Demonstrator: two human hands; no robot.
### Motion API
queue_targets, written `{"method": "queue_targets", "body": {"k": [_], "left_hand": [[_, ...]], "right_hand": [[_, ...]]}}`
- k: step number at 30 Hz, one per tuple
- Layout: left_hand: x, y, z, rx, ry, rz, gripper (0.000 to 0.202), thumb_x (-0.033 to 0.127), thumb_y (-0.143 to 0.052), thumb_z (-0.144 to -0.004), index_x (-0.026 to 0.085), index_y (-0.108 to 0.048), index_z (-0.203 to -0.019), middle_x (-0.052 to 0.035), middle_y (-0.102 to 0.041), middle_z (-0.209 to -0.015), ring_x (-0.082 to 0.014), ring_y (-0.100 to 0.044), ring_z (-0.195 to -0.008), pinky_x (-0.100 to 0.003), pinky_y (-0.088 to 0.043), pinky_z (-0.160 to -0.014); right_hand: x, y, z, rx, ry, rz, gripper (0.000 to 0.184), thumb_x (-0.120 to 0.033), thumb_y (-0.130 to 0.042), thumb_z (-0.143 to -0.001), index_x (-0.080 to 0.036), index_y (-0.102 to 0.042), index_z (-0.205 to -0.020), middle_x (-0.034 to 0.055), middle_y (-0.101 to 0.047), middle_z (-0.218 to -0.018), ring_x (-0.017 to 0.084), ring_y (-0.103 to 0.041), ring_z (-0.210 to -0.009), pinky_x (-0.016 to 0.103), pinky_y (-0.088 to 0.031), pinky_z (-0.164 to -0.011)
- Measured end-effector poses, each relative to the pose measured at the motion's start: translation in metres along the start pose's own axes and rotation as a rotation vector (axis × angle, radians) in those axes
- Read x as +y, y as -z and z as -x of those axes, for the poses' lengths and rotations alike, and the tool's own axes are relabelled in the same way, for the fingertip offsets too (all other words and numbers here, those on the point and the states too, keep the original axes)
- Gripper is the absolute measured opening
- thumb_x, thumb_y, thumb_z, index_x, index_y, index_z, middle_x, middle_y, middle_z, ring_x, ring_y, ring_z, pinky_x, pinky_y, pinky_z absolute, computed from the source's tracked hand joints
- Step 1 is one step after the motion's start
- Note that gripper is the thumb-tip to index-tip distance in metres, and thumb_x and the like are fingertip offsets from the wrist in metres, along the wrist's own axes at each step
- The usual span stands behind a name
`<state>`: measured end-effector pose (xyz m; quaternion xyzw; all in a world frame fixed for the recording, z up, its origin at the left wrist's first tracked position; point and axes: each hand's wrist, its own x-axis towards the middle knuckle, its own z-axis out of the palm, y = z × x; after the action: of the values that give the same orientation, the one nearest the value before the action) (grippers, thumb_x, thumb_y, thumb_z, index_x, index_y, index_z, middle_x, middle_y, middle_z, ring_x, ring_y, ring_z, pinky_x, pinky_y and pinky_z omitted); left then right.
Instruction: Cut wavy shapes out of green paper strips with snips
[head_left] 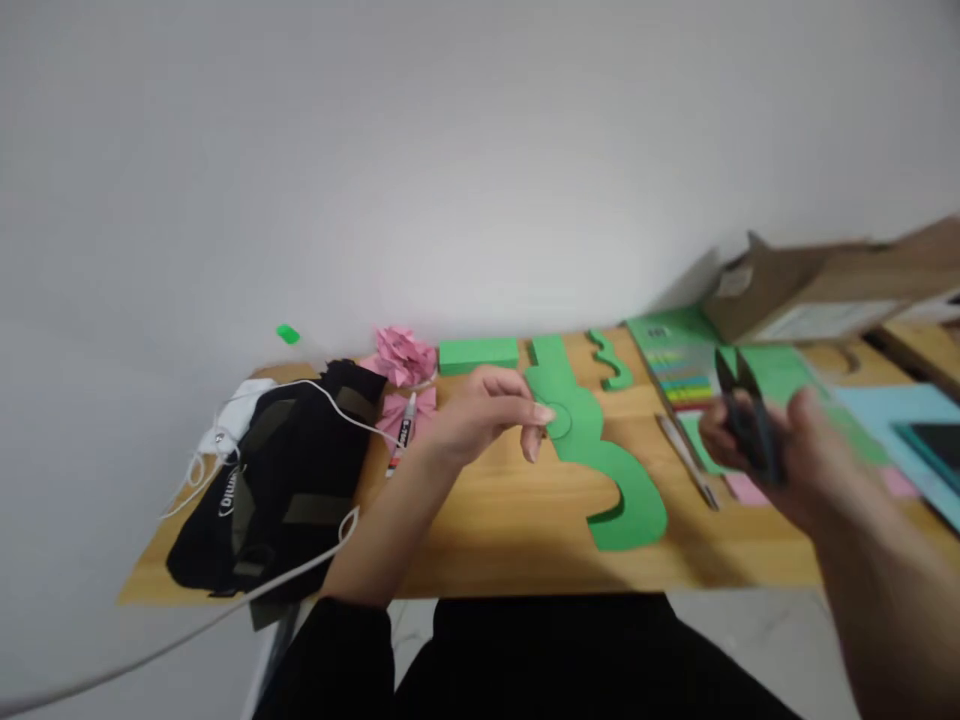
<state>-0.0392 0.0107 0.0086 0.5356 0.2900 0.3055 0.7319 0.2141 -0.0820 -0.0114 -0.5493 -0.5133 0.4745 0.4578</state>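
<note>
My left hand [501, 410] pinches the edge of a wavy green paper cutout [574, 425] between thumb and fingers, beside a circle drawn on it. The cutout's lower end curls toward the table's front. Over on the right, my right hand [795, 450] grips a pair of dark scissors [750, 425], blades pointing up and apart; both are blurred by motion. A smaller wavy green strip [611, 362] lies behind the cutout. Beneath the scissors are green paper sheets and a pen-like tool [686, 460].
On the left lies a black bag [300, 490] with a white cable. Near it are a pink paper flower [405, 355], a pink bow and a marker [403, 435]. A green block [478, 355] stands by the wall. At right are a cardboard box [832, 285] and a light blue sheet [892, 420].
</note>
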Motion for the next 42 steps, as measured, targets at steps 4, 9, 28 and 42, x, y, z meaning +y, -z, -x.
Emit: {"method": "queue_targets", "body": {"k": [4,9,28,42], "left_hand": [[-0.005,-0.018,0.003,-0.176,0.065,0.019,0.036,0.037,-0.088,-0.059,0.020,-0.062,-0.042,-0.0002,-0.058,-0.039,-0.0115,-0.055,-0.038,-0.025,-0.046,-0.045],[-0.015,-0.016,0.008,-0.123,0.094,-0.040,0.031,0.036,-0.087,-0.063,0.021,-0.065,-0.047,0.0000,-0.059,-0.040,-0.0118,-0.054,-0.038,-0.025,-0.045,-0.043],[-0.070,-0.011,-0.005,0.250,0.103,-0.125,0.031,0.034,-0.076,-0.077,0.017,-0.060,-0.057,0.0024,-0.059,-0.047,-0.0090,-0.054,-0.046,-0.022,-0.047,-0.052],[-0.080,-0.017,-0.014,0.338,0.094,-0.111,0.032,0.038,-0.073,-0.078,0.017,-0.059,-0.058,0.0021,-0.060,-0.047,-0.0085,-0.054,-0.045,-0.020,-0.047,-0.049]], "right_hand": [[-0.011,-0.026,-0.012,-0.038,-0.011,-0.106,0.052,-0.070,-0.079,-0.064,-0.022,-0.062,-0.071,-0.0060,-0.034,-0.055,0.010,-0.027,-0.048,0.028,-0.021,-0.045],[-0.014,-0.049,-0.011,-0.214,0.122,-0.061,0.035,-0.046,-0.076,-0.081,-0.020,-0.060,-0.065,-0.0041,-0.038,-0.060,0.010,-0.034,-0.055,0.026,-0.027,-0.050],[0.022,-0.052,-0.043,-0.156,0.160,0.304,0.029,-0.026,-0.058,-0.084,-0.022,-0.041,-0.060,-0.0061,-0.036,-0.054,0.010,-0.033,-0.051,0.026,-0.026,-0.049],[0.036,-0.052,-0.045,-0.146,0.120,0.208,0.033,-0.029,-0.058,-0.085,-0.023,-0.038,-0.060,-0.0069,-0.031,-0.056,0.010,-0.030,-0.050,0.024,-0.025,-0.046]]}}
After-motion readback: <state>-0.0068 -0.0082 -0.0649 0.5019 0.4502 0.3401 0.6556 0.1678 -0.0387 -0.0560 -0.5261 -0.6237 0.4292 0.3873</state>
